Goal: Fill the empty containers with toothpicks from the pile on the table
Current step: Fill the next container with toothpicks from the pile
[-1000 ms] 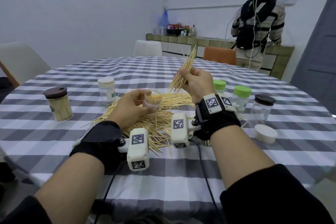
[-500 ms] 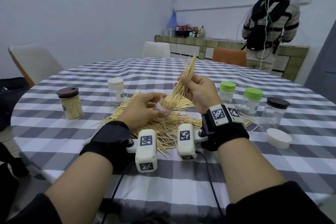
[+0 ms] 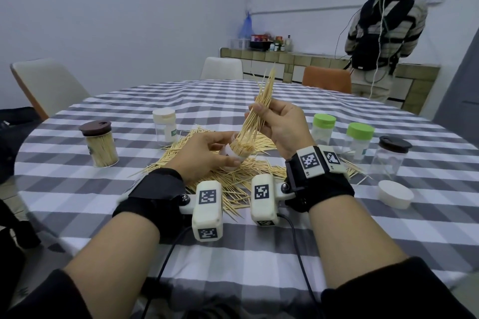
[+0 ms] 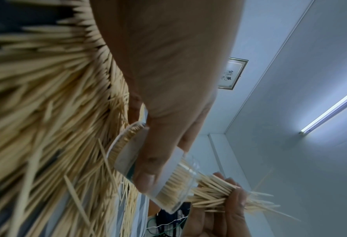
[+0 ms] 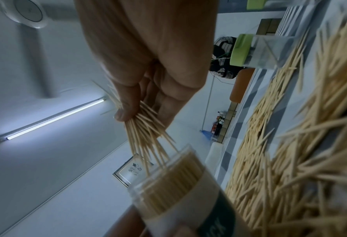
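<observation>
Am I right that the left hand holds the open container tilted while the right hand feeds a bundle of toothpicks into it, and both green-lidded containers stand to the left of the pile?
Not quite. The two green-lidded containers stand to the right of the pile, as the head view shows. The rest holds: the left hand holds the open container tilted, and the right hand feeds a bundle of toothpicks into it.

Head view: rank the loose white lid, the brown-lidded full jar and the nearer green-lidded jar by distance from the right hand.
From the right hand:
1. Nearer green-lidded jar, just to its right.
2. Loose white lid, right, toward the table's near edge.
3. Brown-lidded full jar, far left.
</observation>
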